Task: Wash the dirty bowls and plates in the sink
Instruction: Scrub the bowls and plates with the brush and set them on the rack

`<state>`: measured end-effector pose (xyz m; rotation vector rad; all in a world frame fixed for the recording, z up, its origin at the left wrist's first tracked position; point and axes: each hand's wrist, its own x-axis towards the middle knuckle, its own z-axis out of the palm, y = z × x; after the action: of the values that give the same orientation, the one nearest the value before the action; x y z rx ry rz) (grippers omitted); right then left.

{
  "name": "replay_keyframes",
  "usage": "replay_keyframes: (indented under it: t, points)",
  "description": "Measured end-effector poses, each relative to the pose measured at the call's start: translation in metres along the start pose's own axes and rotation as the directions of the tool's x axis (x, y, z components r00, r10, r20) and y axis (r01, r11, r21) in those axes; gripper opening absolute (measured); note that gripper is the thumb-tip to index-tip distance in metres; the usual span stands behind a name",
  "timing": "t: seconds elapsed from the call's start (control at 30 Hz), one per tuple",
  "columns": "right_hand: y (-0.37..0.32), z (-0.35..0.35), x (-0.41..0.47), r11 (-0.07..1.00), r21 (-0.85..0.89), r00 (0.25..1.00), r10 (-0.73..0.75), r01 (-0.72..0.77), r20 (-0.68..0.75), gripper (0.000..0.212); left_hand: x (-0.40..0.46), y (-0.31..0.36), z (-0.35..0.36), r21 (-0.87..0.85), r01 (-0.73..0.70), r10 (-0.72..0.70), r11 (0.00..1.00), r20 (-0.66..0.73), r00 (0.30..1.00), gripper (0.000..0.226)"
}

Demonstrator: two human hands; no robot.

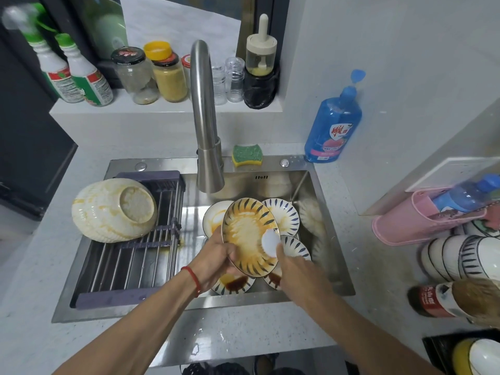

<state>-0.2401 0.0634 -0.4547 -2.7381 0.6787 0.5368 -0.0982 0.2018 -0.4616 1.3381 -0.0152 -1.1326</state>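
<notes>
The steel sink (328,239) took up the middle of the view, its basin holding a loose pile of dirty plates (285,216) with dark leaf marks round their rims, some smeared orange and two at the near edge pooled with dark sauce. Across the sink's left half lay a roll-up rack (130,255), likely set there so washed pieces could drain back into the basin. On its far end a large ribbed bowl (113,209) rested upside down, foot ring up, still streaked yellow, so it looked parked rather than finished. The faucet (207,125) arched over the basin; no water could be seen running from it.

Above the pile, the person held one stained plate (247,235) tilted up on edge, its soiled face turned toward the camera and its long axis running from upper left to lower right. That tilt seemingly kept the face open to scrubbing and let runoff fall into the sink. The left hand (216,259) gripped the plate's lower left rim, fingers curled behind it. The right hand (293,269) pinched a small white pad (270,243) and pressed it against the plate's lower right face. A green-and-yellow sponge (247,155) sat unused on the sink's back ledge, beside the blue soap bottle (332,128).
</notes>
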Motion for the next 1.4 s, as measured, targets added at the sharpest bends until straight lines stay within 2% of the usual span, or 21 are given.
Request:
replay_keyframes:
  t: [0.03,0.1,0.17,0.27,0.4,0.47,0.53,0.63,0.73,0.8,0.87,0.9,1.0,1.03,1.13,1.17,1.23,1.27,1.33,1.4]
  points:
    - [-0.001,-0.001,-0.001,1.000,0.001,1.000,0.005,-0.005,0.024,0.073,-0.002,0.001,0.001,0.018,0.004,-0.003,1.000,-0.006,1.000,0.079]
    - [-0.011,0.005,-0.015,0.997,-0.005,0.995,-0.081,0.082,0.054,0.076,0.003,0.003,0.000,0.080,0.019,-0.015,0.997,-0.051,0.999,0.073]
    - [-0.018,0.012,-0.030,0.989,-0.044,0.986,-0.139,0.143,0.088,0.078,0.006,0.002,-0.005,0.133,0.030,-0.021,0.991,-0.070,0.997,0.080]
    - [-0.003,0.014,-0.017,0.990,-0.128,0.998,-0.049,0.054,0.039,0.075,0.006,0.005,-0.004,0.171,0.020,-0.013,0.985,-0.039,0.999,0.089]
    - [-0.001,0.000,0.011,0.993,-0.072,0.994,0.092,-0.096,-0.059,0.076,0.002,0.008,0.009,0.097,0.045,-0.050,0.994,0.050,0.998,0.094]
    - [-0.008,-0.016,0.030,0.993,-0.018,0.989,0.111,-0.113,-0.100,0.074,0.001,0.006,0.012,0.072,0.100,-0.107,0.992,0.094,0.990,0.088]
    - [-0.027,-0.018,0.028,0.999,0.008,0.991,0.038,-0.037,-0.129,0.078,0.002,0.005,0.014,0.040,0.141,-0.145,0.989,0.135,0.980,0.081]
    - [-0.039,-0.013,0.006,0.991,-0.017,0.987,-0.130,0.129,-0.097,0.081,0.002,0.006,0.008,-0.050,0.148,-0.140,0.988,0.137,0.981,0.081]
    - [-0.019,-0.023,0.024,0.996,-0.088,0.985,-0.025,0.010,-0.168,0.081,0.001,-0.001,0.011,-0.152,0.176,-0.148,0.973,0.178,0.973,0.088]
    - [-0.033,-0.024,0.021,0.988,-0.137,0.978,-0.090,0.064,-0.189,0.078,0.003,-0.002,0.014,-0.197,0.159,-0.123,0.967,0.183,0.975,0.088]
    - [-0.043,-0.025,0.010,0.973,-0.176,0.973,-0.176,0.149,-0.151,0.077,0.002,0.002,0.015,-0.194,0.138,-0.107,0.971,0.161,0.981,0.084]
    - [-0.035,-0.028,0.012,0.973,-0.192,0.972,-0.164,0.132,-0.166,0.076,0.002,0.003,0.014,-0.199,0.129,-0.098,0.971,0.160,0.982,0.083]
    - [-0.006,-0.041,0.029,0.970,-0.236,0.978,0.008,-0.058,-0.207,0.071,0.005,0.003,0.013,-0.225,0.134,-0.094,0.965,0.181,0.979,0.087]
    - [-0.008,-0.039,0.026,0.975,-0.212,0.979,0.017,-0.061,-0.201,0.072,0.005,0.002,0.013,-0.217,0.135,-0.098,0.967,0.176,0.980,0.088]
    - [-0.028,-0.026,0.014,0.982,-0.151,0.985,-0.131,0.113,-0.116,0.077,0.006,-0.001,0.016,-0.136,0.139,-0.112,0.981,0.185,0.976,0.090]
    - [-0.025,-0.028,0.018,0.983,-0.132,0.982,-0.141,0.124,-0.124,0.078,0.006,-0.003,0.015,-0.151,0.144,-0.113,0.978,0.196,0.974,0.090]
    - [-0.010,-0.035,0.032,0.992,-0.122,0.983,-0.051,0.030,-0.178,0.077,0.009,-0.003,0.015,-0.153,0.162,-0.127,0.975,0.218,0.968,0.087]
    - [-0.007,-0.037,0.034,0.994,-0.111,0.987,-0.024,0.006,-0.158,0.077,0.010,-0.002,0.016,-0.134,0.162,-0.131,0.978,0.212,0.968,0.085]
    - [-0.016,-0.033,0.023,0.994,-0.071,0.990,-0.086,0.078,-0.111,0.079,0.013,0.002,0.013,-0.085,0.165,-0.146,0.983,0.197,0.970,0.081]
    - [-0.026,-0.030,0.010,0.982,-0.029,0.981,-0.188,0.186,-0.053,0.082,0.012,0.007,0.010,-0.117,0.193,-0.165,0.974,0.211,0.963,0.066]
